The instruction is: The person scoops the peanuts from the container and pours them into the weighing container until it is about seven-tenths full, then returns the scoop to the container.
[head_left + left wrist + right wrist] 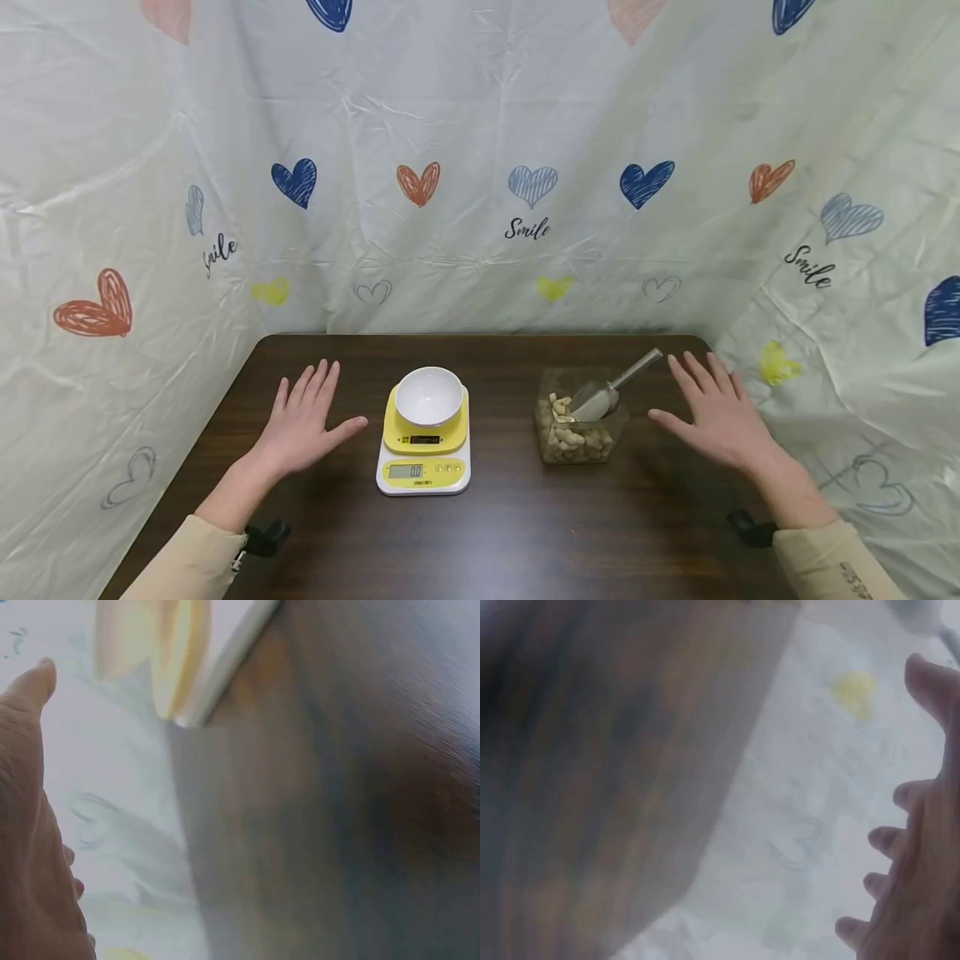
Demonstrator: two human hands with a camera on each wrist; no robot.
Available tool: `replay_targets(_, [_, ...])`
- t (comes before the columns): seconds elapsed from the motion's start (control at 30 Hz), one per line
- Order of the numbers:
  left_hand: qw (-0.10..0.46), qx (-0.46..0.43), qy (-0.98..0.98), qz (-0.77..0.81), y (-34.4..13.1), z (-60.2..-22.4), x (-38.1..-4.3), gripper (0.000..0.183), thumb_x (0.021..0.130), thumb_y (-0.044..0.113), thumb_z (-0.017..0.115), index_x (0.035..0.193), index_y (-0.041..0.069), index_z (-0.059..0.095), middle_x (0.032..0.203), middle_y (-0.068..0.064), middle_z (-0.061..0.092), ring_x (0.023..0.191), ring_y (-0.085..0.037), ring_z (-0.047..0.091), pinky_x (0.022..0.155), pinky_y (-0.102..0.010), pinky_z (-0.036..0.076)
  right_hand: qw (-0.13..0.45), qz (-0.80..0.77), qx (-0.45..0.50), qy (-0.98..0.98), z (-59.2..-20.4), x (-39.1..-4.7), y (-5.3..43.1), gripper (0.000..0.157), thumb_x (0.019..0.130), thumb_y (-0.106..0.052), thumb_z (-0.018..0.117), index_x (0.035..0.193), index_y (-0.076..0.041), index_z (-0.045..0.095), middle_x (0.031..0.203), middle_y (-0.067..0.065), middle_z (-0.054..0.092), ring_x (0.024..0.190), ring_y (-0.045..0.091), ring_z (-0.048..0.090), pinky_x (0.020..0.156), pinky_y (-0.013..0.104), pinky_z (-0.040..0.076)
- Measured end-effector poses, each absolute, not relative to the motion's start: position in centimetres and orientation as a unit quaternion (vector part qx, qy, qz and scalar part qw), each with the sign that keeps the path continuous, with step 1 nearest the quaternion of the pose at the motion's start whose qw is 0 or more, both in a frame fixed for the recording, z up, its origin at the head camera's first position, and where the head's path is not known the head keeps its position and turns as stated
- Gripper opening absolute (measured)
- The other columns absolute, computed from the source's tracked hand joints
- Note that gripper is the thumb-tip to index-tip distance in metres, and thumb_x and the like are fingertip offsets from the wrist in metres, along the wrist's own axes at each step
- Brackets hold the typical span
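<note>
A white bowl [429, 397] sits on a yellow and white kitchen scale [423, 475] whose display reads 0.0. To the scale's left is my left hand [302, 423], palm down with fingers spread and nothing held. Right of the scale stands a clear square container [576, 454] of peanuts in their shells [566, 440]. A metal scoop [596, 400] leans in it, its handle rising toward the right. My right hand [716, 417] is beside the container on the right, fingers spread and holding nothing. In the left wrist view the scale [225, 645] appears blurred at the top.
The dark wooden table [495, 550] carries the scale and container side by side. A white curtain [480, 108] printed with hearts and "Smile" hangs behind the table and along both its sides. Dark wrist straps [266, 537] show at both sleeves.
</note>
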State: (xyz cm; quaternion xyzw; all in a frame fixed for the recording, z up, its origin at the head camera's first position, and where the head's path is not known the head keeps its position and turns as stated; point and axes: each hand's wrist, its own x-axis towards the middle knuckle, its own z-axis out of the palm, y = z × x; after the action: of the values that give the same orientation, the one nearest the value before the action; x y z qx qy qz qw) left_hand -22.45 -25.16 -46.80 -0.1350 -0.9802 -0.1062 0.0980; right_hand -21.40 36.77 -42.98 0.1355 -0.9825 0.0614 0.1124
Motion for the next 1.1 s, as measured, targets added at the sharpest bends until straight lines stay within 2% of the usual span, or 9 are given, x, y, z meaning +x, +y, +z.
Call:
replay_targets(0.17, [0.105,-0.158,-0.974,-0.124,-23.2,-43.8,-22.0,0.104,0.077,0.077,0.043,0.150,0.019,-0.002,0.155,-0.006,0.003,0.140,-0.028,-0.001,0.106,-0.054,-0.004,0.122,0.131,0.152,-0.972,-40.0,-21.6,36.5,0.079,0.092,-0.048,0.051,0.151,-0.023,0.005,0.154,0.012,0.008,0.138,0.034,-0.008,0.103,0.060,0.000])
replay_targets(0.27, [0.113,-0.181,-0.968,-0.133,-21.2,-42.0,-21.6,0.105,0.075,0.078,0.045,0.150,0.018,0.001,0.155,-0.004,0.003,0.140,-0.025,0.000,0.107,-0.052,0.000,0.133,0.158,0.165,-0.964,-38.3,-21.7,36.1,0.074,0.094,-0.041,0.051,0.150,-0.024,0.006,0.154,0.009,0.010,0.139,0.034,-0.002,0.103,0.060,0.007])
replay_targets(0.5, [0.124,-0.269,-0.941,-0.162,-16.1,-39.2,-20.9,0.104,0.076,0.075,0.049,0.151,0.019,0.003,0.155,0.002,0.005,0.140,-0.021,0.006,0.109,-0.046,0.009,0.167,0.140,0.197,-0.956,-35.7,-22.2,34.1,0.072,0.092,-0.043,0.053,0.150,-0.028,0.013,0.153,0.002,0.017,0.139,0.029,0.008,0.107,0.052,0.010])
replay_targets(0.67, [0.124,-0.309,-0.923,-0.195,-12.8,-38.5,-21.0,0.103,0.075,0.074,0.050,0.151,0.021,0.004,0.154,0.007,0.008,0.139,-0.015,0.008,0.110,-0.040,0.012,0.160,0.110,0.227,-0.954,-34.6,-22.6,32.3,0.071,0.091,-0.045,0.055,0.149,-0.029,0.017,0.152,0.004,0.021,0.138,0.029,0.013,0.101,0.056,0.020])
replay_targets(0.87, [0.095,-0.337,-0.907,-0.235,-8.9,-38.3,-21.1,0.105,0.072,0.075,0.053,0.151,0.023,0.007,0.153,0.012,0.008,0.138,-0.013,0.013,0.108,-0.038,0.020,0.141,0.062,0.263,-0.952,-34.1,-23.0,30.6,0.068,0.090,-0.047,0.056,0.147,-0.024,0.028,0.150,0.006,0.026,0.135,0.032,0.021,0.098,0.054,0.029])
replay_targets(1.1, [0.030,-0.353,-0.885,-0.302,-4.9,-39.6,-21.8,0.108,0.069,0.074,0.058,0.149,0.029,0.000,0.152,0.010,0.010,0.138,-0.013,0.014,0.106,-0.041,0.024,0.112,0.027,0.288,-0.951,-34.5,-23.2,29.2,0.059,0.089,-0.040,0.061,0.140,-0.016,0.043,0.141,0.011,0.040,0.127,0.034,0.034,0.095,0.052,0.034])
